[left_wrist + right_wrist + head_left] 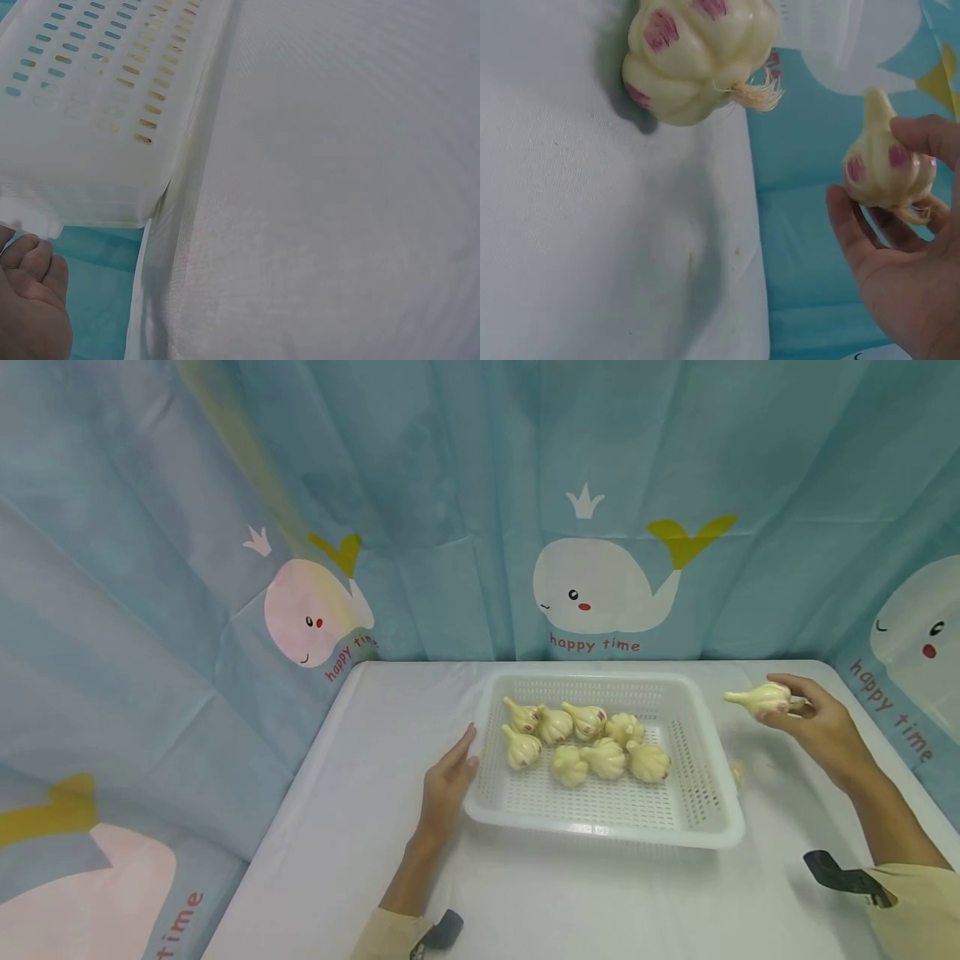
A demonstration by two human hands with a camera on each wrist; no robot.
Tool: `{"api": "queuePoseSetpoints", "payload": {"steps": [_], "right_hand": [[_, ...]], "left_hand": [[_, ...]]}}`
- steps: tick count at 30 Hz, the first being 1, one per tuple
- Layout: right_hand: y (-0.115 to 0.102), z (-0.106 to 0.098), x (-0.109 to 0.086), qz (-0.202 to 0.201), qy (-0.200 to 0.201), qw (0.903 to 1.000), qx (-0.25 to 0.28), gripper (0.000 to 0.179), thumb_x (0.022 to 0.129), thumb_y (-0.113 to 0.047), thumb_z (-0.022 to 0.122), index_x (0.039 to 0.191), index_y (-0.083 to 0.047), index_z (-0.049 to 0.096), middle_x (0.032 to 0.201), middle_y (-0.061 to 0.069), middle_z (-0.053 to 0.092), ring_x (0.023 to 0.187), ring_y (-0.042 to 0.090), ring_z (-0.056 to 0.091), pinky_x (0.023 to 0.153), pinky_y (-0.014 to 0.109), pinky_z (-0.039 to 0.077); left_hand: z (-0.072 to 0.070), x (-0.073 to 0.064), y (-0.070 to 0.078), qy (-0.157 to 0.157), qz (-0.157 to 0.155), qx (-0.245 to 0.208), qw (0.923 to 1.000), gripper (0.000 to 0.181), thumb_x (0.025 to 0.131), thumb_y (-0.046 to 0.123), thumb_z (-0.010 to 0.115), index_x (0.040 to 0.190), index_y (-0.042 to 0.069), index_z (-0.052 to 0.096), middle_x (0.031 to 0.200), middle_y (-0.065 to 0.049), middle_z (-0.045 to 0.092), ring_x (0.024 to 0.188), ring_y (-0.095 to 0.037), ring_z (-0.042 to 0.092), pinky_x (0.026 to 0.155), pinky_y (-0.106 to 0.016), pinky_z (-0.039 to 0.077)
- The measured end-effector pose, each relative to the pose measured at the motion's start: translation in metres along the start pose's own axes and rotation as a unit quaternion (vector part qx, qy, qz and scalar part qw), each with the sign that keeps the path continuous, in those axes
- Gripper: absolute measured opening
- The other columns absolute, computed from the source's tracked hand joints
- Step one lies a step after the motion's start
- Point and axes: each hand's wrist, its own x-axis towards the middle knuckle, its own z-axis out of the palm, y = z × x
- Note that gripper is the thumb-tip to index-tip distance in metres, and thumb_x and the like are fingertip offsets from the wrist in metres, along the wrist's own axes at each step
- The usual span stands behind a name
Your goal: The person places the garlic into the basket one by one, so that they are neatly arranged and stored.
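Note:
A white plastic basket [600, 835] with perforated walls stands on the table, with several pale garlic bulbs [606, 758] lying inside it. At its left side my left hand [446, 785] holds the rim; in the left wrist view that hand's fingers [36, 259] are curled at the rim's edge. To the right of the basket, my right hand [821, 731] holds a garlic bulb [767, 699] above the table between thumb and fingers, its stem pointing left. Another garlic bulb [701, 56], with purple patches and a root tuft, lies on the table; the basket partly hides it in the head view.
The table [360, 810] has a white cover. Behind and beside it hang light blue curtains [450, 602] printed with whales. A dark strap-like piece [843, 872] sits at the right sleeve, and a similar one at the left.

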Motion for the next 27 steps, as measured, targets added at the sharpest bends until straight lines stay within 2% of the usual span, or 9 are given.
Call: {"api": "queuePoseSetpoints", "payload": {"steps": [1,2,3,8,11,17,21,27], "right_hand": [[-0.002,0.0,0.0,-0.001,0.002,1.0,0.004,0.069,0.103,-0.032,0.07,0.162,-0.01,0.039,0.147,0.02,0.042,0.1,-0.01,0.046,0.079,0.008,0.051],[-0.003,0.001,0.0,-0.002,0.005,1.0,0.007,0.069,0.103,-0.032,0.071,0.159,-0.008,0.041,0.145,0.019,0.042,0.098,-0.01,0.047,0.071,0.002,0.044],[-0.004,0.001,0.0,-0.004,0.005,0.9999,0.013,0.068,0.102,-0.031,0.073,0.157,-0.005,0.041,0.145,0.02,0.042,0.097,-0.01,0.047,0.07,0.002,0.044],[-0.009,0.003,0.002,-0.024,0.007,0.9987,0.043,0.06,0.101,-0.022,0.074,0.146,-0.006,0.039,0.147,0.025,0.037,0.099,-0.009,0.049,0.074,0.001,0.048],[-0.014,0.004,0.002,-0.041,0.008,0.9978,0.051,0.06,0.101,-0.018,0.073,0.149,-0.007,0.038,0.148,0.024,0.037,0.102,-0.01,0.05,0.077,-0.001,0.047],[-0.03,0.004,-0.001,-0.052,-0.003,0.9972,0.054,0.069,0.103,-0.022,0.071,0.163,-0.01,0.037,0.145,0.009,0.046,0.111,-0.015,0.046,0.083,-0.004,0.045],[-0.041,0.006,-0.002,-0.065,-0.005,0.9952,0.072,0.066,0.102,-0.018,0.073,0.159,-0.01,0.041,0.144,-0.002,0.048,0.115,-0.015,0.046,0.088,-0.004,0.045],[-0.053,0.01,-0.003,-0.083,-0.007,0.9928,0.086,0.064,0.102,-0.013,0.071,0.157,-0.006,0.04,0.144,-0.007,0.046,0.117,-0.013,0.047,0.09,-0.004,0.046]], "left_hand": [[0.0,0.0,0.0,0.0,-0.002,0.001,1.0,0.047,0.11,0.025,0.057,0.156,0.021,0.053,0.162,0.013,0.049,0.153,-0.009,0.04,0.125,-0.024,0.033],[0.0,0.0,0.0,0.001,-0.004,0.002,1.0,0.047,0.11,0.025,0.057,0.156,0.021,0.053,0.162,0.013,0.049,0.153,-0.009,0.041,0.125,-0.025,0.034],[0.0,0.0,0.0,0.002,-0.005,0.004,1.0,0.047,0.11,0.026,0.057,0.157,0.021,0.053,0.162,0.013,0.048,0.153,-0.01,0.04,0.125,-0.025,0.033],[0.0,0.0,0.001,0.001,-0.005,0.001,1.0,0.047,0.11,0.025,0.057,0.157,0.021,0.053,0.163,0.012,0.048,0.154,-0.011,0.04,0.126,-0.026,0.034],[0.0,0.0,0.001,-0.001,-0.004,-0.004,1.0,0.047,0.11,0.024,0.057,0.157,0.022,0.053,0.162,0.013,0.048,0.153,-0.009,0.04,0.125,-0.025,0.034],[0.0,0.001,0.0,-0.001,-0.006,-0.008,1.0,0.047,0.11,0.023,0.057,0.157,0.021,0.053,0.163,0.012,0.048,0.154,-0.011,0.04,0.125,-0.025,0.034],[0.0,0.001,0.0,-0.001,-0.007,-0.005,1.0,0.048,0.11,0.023,0.057,0.157,0.021,0.053,0.163,0.01,0.047,0.154,-0.013,0.04,0.125,-0.026,0.035],[0.0,0.0,0.0,-0.001,-0.003,-0.003,1.0,0.047,0.11,0.025,0.057,0.157,0.021,0.052,0.163,0.011,0.047,0.154,-0.012,0.04,0.125,-0.026,0.034]]}}
